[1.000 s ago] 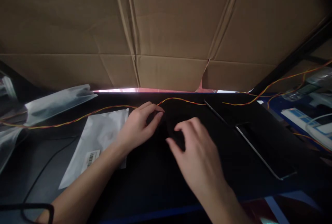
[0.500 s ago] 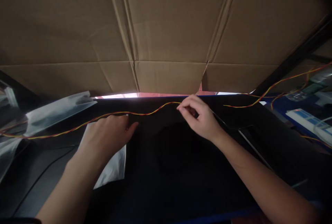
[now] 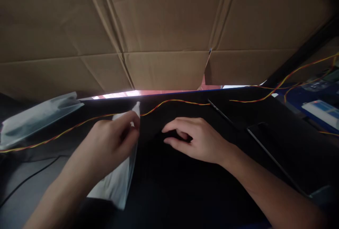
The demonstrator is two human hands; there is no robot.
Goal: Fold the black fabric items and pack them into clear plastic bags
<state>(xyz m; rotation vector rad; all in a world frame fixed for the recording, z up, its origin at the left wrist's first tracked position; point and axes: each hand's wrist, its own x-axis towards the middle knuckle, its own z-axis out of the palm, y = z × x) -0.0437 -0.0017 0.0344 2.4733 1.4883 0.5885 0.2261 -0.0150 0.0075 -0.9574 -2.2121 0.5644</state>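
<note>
Pinched in the fingers of my left hand [image 3: 116, 133] is the upper edge of a translucent white plastic bag [image 3: 116, 183], its body hanging below the hand onto the dark table. My right hand [image 3: 196, 139] hovers over the middle of the table, thumb and forefinger apart, holding nothing. Behind both hands runs a twisted red-and-yellow wire [image 3: 161, 103], which passes behind the bag's top and ends close to a thin dark rod [image 3: 221, 110]. Another twisted wire [image 3: 246, 101] lies farther right, its end pointing left.
A second plastic bag [image 3: 42, 116] lies at the left, and a black cable [image 3: 31, 176] near it. On the right are a dark phone-like slab [image 3: 275, 158], a white-and-blue box [image 3: 323, 112] and a clear bottle [image 3: 317, 84]. Cardboard [image 3: 164, 17] walls off the back.
My left hand has closed on the plastic bag and raised its edge. My right hand has left the twisted wire, moving left and nearer to me. The view has shifted slightly.
</note>
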